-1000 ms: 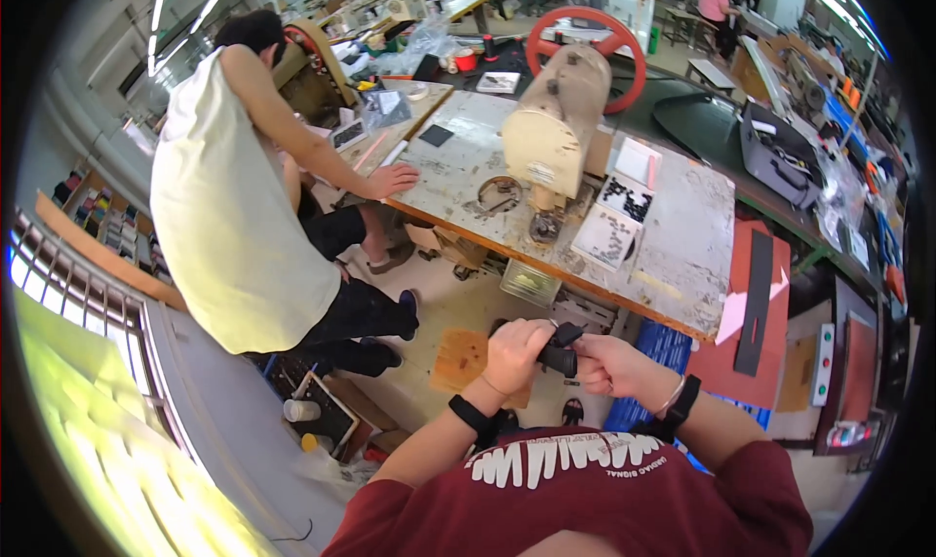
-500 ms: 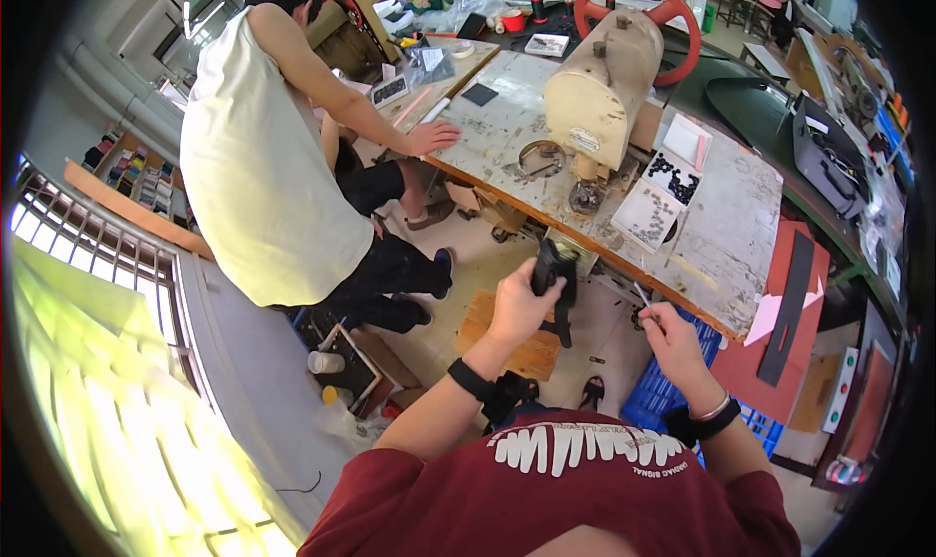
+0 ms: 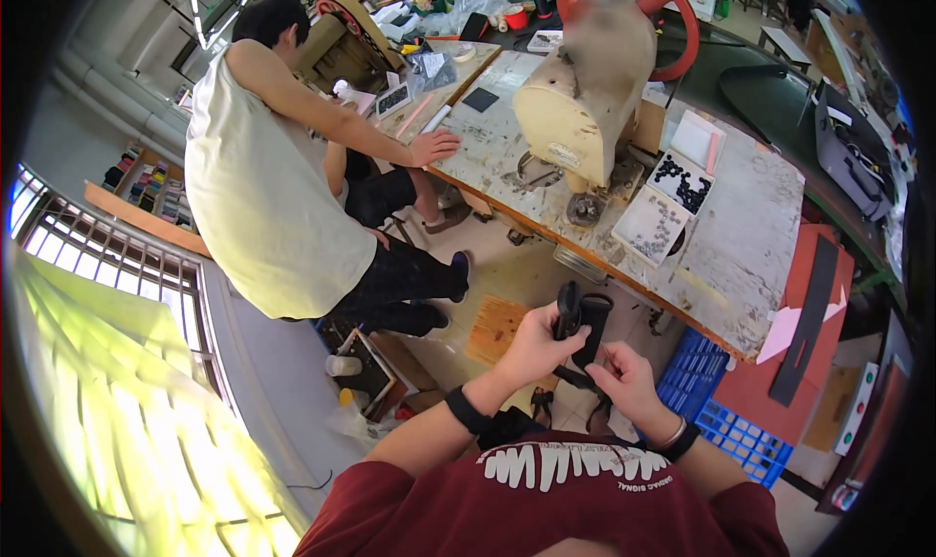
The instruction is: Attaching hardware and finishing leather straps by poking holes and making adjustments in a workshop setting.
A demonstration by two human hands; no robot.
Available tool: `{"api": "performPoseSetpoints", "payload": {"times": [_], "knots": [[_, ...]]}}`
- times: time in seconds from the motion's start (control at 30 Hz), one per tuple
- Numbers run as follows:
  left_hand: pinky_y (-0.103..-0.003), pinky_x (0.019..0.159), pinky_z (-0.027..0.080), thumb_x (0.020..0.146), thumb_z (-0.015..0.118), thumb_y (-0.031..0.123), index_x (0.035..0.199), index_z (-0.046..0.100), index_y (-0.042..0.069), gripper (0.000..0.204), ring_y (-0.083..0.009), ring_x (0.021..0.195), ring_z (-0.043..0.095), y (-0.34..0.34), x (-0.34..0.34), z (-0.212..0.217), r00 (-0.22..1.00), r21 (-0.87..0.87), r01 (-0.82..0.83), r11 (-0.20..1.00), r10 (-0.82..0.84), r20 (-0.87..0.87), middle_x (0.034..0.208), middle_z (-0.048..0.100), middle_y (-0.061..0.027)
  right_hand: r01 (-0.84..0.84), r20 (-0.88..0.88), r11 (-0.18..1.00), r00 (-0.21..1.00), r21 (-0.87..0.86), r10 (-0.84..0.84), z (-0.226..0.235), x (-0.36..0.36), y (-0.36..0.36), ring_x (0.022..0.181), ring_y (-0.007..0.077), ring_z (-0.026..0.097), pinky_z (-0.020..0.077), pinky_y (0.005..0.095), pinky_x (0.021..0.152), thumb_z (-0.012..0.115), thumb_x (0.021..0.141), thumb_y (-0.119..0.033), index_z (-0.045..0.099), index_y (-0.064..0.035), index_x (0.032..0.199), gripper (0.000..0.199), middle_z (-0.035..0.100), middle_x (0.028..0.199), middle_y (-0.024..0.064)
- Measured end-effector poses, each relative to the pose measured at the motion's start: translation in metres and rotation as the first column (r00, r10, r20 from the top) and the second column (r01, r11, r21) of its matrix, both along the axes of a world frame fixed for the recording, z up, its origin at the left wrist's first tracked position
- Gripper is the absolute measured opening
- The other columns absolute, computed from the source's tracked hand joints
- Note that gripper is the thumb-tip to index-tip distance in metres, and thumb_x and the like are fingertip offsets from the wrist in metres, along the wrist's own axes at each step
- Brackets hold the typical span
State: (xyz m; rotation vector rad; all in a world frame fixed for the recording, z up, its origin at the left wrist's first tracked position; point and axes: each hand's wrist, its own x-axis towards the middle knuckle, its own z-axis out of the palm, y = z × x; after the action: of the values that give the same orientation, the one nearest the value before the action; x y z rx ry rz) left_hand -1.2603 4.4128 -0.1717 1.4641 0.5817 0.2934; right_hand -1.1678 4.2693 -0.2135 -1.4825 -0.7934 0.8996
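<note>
Compared with half a second ago, the right hand (image 3: 629, 377) has come in from beside the table edge to the black strap-like piece (image 3: 592, 331), which now loops upward instead of hanging down. The left hand (image 3: 538, 347) still has its fingers closed around one end of that piece, thumb on top. The right hand's fingers are bent with their tips close together at the lower part; whether they grip it or something small cannot be told. The piece is in front of the person's torso, below the near edge of the worktable (image 3: 726, 265). The co-worker's hand (image 3: 434, 148) stays on the table edge as before. Counted: one black piece in hand, two black wristbands on the person, one cream machine (image 3: 565, 114) with one red wheel (image 3: 675, 55), one dark square (image 3: 480, 100), and three white trays side by side: one with a pink strip (image 3: 713, 148), one with black bits (image 3: 681, 182), one with grey bits (image 3: 650, 226).
</note>
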Motion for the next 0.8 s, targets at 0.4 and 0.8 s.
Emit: {"api": "performPoseSetpoints", "payload": {"times": [0.4, 0.8], "knots": [[-0.017, 0.053, 0.033, 0.076, 0.066, 0.012, 0.088, 0.059, 0.005, 0.015, -0.0027, 0.063, 0.048, 0.016, 0.04, -0.017, 0.988, -0.249, -0.151, 0.957, 0.135, -0.08, 0.072, 0.056, 0.0038, 0.059, -0.672, 0.998, 0.739, 0.006, -0.04, 0.006, 0.049, 0.022, 0.041, 0.0022, 0.031, 0.0236, 0.0189, 0.037, 0.055, 0.084, -0.014, 0.048, -0.0039, 0.079, 0.013, 0.038, 0.053, -0.0046], [-0.019, 0.061, 0.041, 0.075, 0.066, 0.007, 0.09, 0.058, 0.001, 0.017, -0.0026, 0.068, 0.047, -0.019, 0.038, -0.043, 0.992, 0.083, 0.067, 0.994, -0.058, -0.108, 0.076, 0.057, 0.0035, 0.163, -0.697, 0.986, 0.71, 0.028, -0.098, 0.029, 0.08, 0.027, 0.041, 0.0034, 0.026, 0.0228, 0.0195, 0.038, 0.052, 0.086, -0.018, 0.047, -0.0062, 0.084, 0.013, 0.034, 0.053, -0.0055]]}}
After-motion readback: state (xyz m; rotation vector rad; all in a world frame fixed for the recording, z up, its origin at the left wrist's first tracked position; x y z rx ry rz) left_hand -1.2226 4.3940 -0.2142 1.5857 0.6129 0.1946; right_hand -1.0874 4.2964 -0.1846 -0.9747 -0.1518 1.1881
